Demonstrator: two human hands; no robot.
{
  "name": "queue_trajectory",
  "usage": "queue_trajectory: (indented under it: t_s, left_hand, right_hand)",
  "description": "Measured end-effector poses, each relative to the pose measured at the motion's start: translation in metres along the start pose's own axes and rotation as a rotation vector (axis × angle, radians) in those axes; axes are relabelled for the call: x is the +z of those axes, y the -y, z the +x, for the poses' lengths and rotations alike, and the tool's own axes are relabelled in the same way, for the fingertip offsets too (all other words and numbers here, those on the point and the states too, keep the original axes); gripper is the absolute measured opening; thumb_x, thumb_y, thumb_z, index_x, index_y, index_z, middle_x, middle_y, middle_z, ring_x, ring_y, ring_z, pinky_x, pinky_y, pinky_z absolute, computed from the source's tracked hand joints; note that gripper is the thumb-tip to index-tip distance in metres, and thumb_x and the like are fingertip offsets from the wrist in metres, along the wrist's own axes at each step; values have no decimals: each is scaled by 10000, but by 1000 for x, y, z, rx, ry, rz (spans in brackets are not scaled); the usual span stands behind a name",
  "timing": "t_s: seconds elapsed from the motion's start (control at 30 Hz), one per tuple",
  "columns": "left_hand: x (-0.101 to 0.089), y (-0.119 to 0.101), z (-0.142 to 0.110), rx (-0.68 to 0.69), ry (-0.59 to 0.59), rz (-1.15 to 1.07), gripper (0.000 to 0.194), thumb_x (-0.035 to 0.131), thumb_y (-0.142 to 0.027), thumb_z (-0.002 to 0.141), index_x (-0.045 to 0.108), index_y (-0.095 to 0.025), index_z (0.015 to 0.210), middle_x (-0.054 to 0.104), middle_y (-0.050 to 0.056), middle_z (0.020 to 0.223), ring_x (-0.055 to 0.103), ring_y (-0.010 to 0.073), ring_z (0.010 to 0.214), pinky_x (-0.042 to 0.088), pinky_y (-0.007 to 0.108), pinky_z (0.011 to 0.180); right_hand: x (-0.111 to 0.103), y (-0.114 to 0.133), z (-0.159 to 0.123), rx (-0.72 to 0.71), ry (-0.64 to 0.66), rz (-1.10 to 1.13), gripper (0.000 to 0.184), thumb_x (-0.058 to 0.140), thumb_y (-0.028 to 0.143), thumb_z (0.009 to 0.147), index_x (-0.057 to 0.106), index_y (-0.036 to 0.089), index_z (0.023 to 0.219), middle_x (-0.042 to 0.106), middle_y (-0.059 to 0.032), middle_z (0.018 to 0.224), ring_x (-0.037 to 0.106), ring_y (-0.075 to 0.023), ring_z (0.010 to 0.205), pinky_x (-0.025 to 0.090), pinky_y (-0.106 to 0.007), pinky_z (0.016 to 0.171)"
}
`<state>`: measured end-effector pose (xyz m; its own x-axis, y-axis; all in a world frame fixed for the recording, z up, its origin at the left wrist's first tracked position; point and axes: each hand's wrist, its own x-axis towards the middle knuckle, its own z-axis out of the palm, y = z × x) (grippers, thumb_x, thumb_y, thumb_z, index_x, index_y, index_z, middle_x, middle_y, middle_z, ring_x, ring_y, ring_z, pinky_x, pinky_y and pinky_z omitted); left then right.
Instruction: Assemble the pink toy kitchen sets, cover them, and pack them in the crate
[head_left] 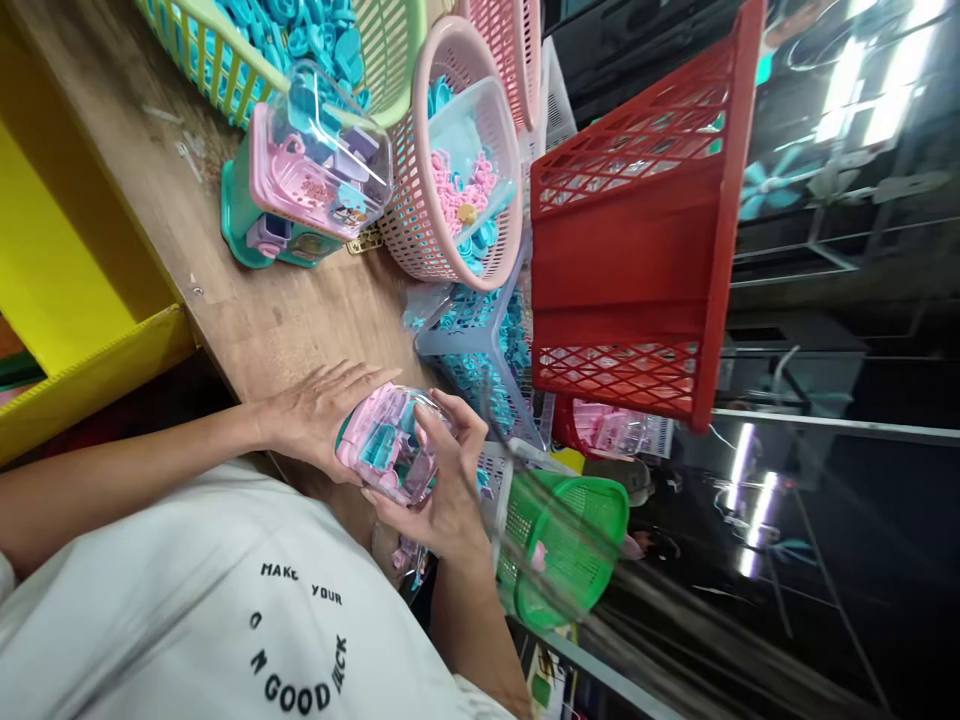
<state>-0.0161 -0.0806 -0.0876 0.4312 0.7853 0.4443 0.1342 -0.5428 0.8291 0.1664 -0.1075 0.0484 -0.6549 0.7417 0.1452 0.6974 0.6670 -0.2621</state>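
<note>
My left hand (319, 415) and my right hand (442, 480) hold a small pink and teal toy machine (386, 450) with a clear plastic cover between them. The left palm and fingers press its teal base side. Fingers of my right hand wrap around the clear cover end, with the thumb on the side nearer my body. A similar toy machine (307, 190) stands on the wooden table (300, 310), with a teal base, pink tray, purple drawer and clear cover.
Beyond it, a light green basket (390, 60) holds turquoise parts. A pink basket (409, 200) holds turquoise parts and a clear tub (487, 120) with pink pieces. A red basket (622, 270), a blue-grey crate (472, 345) and a green basket (574, 550) line the right. Yellow bin (90, 220) at left.
</note>
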Motion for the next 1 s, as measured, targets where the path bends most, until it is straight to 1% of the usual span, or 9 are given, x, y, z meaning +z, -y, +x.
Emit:
queue_trajectory:
  t_s: [0.17, 0.23, 0.33, 0.4, 0.5, 0.6, 0.7, 0.83, 1.0]
  left_hand:
    - [-2, 0, -1, -10, 18, 1, 1204, 825, -595, 594, 304, -91, 1557, 515, 247, 1486, 541, 422, 1316, 434, 545, 1111]
    - [-3, -1, -1, -17, 32, -1, 1210, 830, -588, 591, 298, -97, 1560, 510, 245, 1495, 536, 422, 1322, 435, 543, 1111]
    - [-3, -2, -1, -33, 24, 1, 1216, 846, -574, 575, 299, -110, 1557, 516, 242, 1491, 540, 425, 1318, 432, 552, 1108]
    - [-3, -3, -1, -43, 20, -3, 1198, 846, -553, 580, 301, -121, 1555, 522, 235, 1486, 545, 419, 1313, 433, 549, 1107]
    - [-5, -5, 0, -52, 24, -24, 1131, 829, -503, 607, 316, -141, 1547, 529, 217, 1484, 551, 394, 1314, 434, 527, 1116]
    - [-8, -7, 0, -62, 27, -34, 1123, 829, -493, 594, 337, -121, 1532, 548, 217, 1462, 560, 387, 1306, 444, 516, 1111]
    - [-11, -9, 0, -70, 35, -15, 1138, 829, -494, 592, 330, -97, 1534, 537, 235, 1475, 540, 396, 1337, 435, 526, 1119]
    - [-8, -6, -1, -66, 41, -4, 1139, 824, -475, 595, 316, -104, 1545, 526, 232, 1488, 535, 396, 1344, 435, 530, 1113]
    - [8, 6, -4, -31, -15, -26, 1173, 813, -529, 590, 288, -122, 1557, 516, 222, 1489, 546, 399, 1308, 426, 542, 1111]
  right_hand:
    - [-2, -2, 1, 35, 18, 97, 850, 769, 454, 796, 390, 322, 1544, 388, -128, 1419, 446, -353, 1337, 469, -622, 1091]
    - [-1, -3, 2, 49, 35, 115, 843, 764, 473, 801, 393, 321, 1543, 393, -127, 1414, 448, -357, 1342, 455, -630, 1103]
    - [3, -3, 4, 67, 41, 90, 924, 812, 547, 759, 379, 322, 1544, 372, -136, 1452, 438, -379, 1375, 429, -650, 1125]
    - [7, -4, 5, 74, 29, 66, 961, 842, 569, 723, 385, 328, 1533, 360, -138, 1468, 449, -384, 1372, 435, -649, 1121]
    - [11, -5, 5, 80, -2, 54, 904, 827, 547, 732, 425, 321, 1509, 400, -132, 1423, 494, -370, 1317, 448, -646, 1103]
    - [13, -5, 4, 54, -47, 39, 868, 810, 531, 737, 457, 303, 1497, 439, -135, 1391, 518, -368, 1287, 451, -650, 1092]
    - [13, -4, 4, 31, -64, 38, 851, 798, 522, 753, 454, 307, 1502, 456, -133, 1382, 528, -361, 1279, 469, -635, 1079]
    - [8, 0, 7, 72, -23, 47, 814, 800, 480, 772, 469, 308, 1496, 446, -132, 1404, 497, -351, 1306, 474, -613, 1084]
    - [-2, 8, 14, 115, 88, 52, 798, 834, 412, 750, 497, 299, 1465, 439, -122, 1387, 498, -330, 1297, 493, -572, 1085]
